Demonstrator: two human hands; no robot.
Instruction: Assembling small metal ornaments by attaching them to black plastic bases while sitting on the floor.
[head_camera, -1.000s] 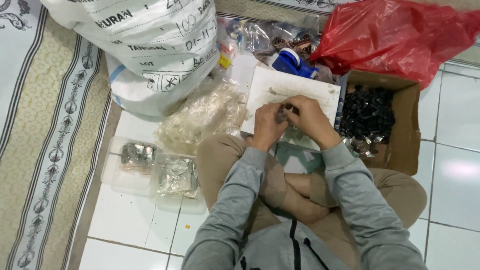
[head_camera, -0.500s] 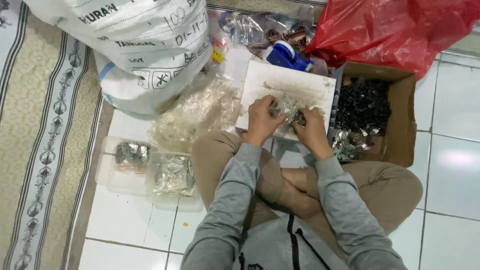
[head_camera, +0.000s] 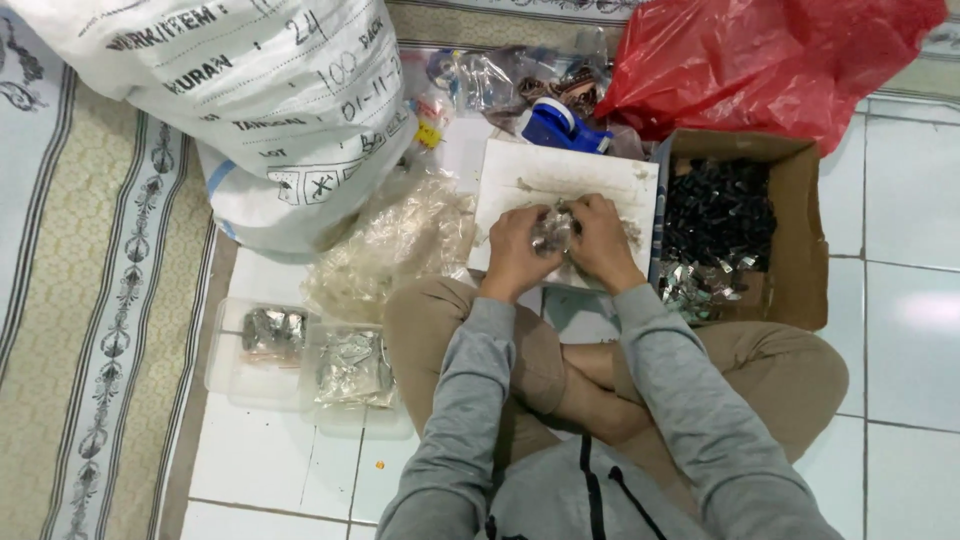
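I sit cross-legged on a tiled floor in grey sleeves. My left hand (head_camera: 515, 250) and my right hand (head_camera: 603, 240) meet over a white board (head_camera: 520, 172) and both pinch a small clear plastic packet (head_camera: 552, 230) with small silvery pieces inside. The packet is half hidden between my fingers. To the right of my right hand stands a cardboard box (head_camera: 800, 240) filled with dark small parts and some shiny packets.
A large white printed sack (head_camera: 250, 100) lies at the upper left, a red plastic bag (head_camera: 770, 60) at the upper right. A heap of clear bags (head_camera: 400, 240), two clear trays (head_camera: 270, 345) with packets, a blue tape dispenser (head_camera: 555, 125) and a patterned rug (head_camera: 90, 300) surround me.
The view has shifted slightly. My hands stay together over the white board, working the small packet between the fingers.
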